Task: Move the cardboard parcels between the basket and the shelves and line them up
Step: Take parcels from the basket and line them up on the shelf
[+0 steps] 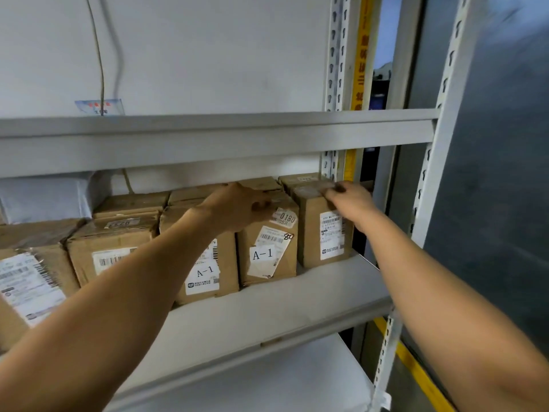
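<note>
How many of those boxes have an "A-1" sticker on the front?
2. One A-1 parcel sits partly behind the left forearm; the second A-1 parcel stands just right of it, under the left hand. Other labels are partly hidden.

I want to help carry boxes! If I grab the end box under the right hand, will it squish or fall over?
The end box is taped cardboard with square edges, so it will probably stay stiff. It stands taller than wide, so a push near the top, where the right hand touches it, might tip it. The neighbouring A-1 box should stop it falling leftward.
</note>
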